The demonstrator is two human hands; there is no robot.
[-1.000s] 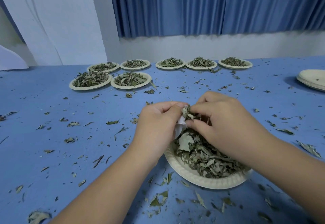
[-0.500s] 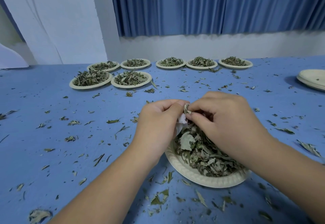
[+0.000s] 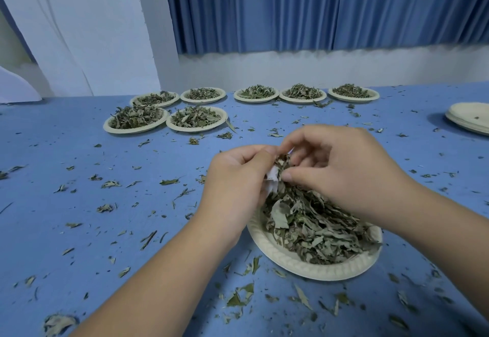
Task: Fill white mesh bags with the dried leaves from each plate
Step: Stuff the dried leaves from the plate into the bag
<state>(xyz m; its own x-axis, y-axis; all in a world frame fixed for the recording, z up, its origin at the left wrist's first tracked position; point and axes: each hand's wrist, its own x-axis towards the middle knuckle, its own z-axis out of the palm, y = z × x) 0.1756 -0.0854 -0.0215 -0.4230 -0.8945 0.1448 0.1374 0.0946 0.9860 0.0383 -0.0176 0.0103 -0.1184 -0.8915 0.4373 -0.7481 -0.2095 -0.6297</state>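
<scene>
Fingers (image 3: 251,155) (left hand (image 3: 238,185); right hand (image 3: 344,169)) on mesh bag (image 3: 272,181) — above plate (image 3: 291,266)

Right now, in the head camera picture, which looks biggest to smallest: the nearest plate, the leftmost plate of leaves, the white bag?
1. Nearest plate, though closeness makes it look bigger.
2. Leftmost plate.
3. White bag; only a bit shows.

You have eight plates heaped with dried leaves (image 3: 317,230): five in far row (image 3: 256,101), two in second row (image 3: 197,129), one near plate (image 3: 304,269). One stack of empty plates (image 3: 471,122), number in stack unreadable. One white mesh bag (image 3: 272,181). Two hands: left hand (image 3: 238,177), right hand (image 3: 344,167). Loose scraps (image 3: 169,181): too many to count.
</scene>
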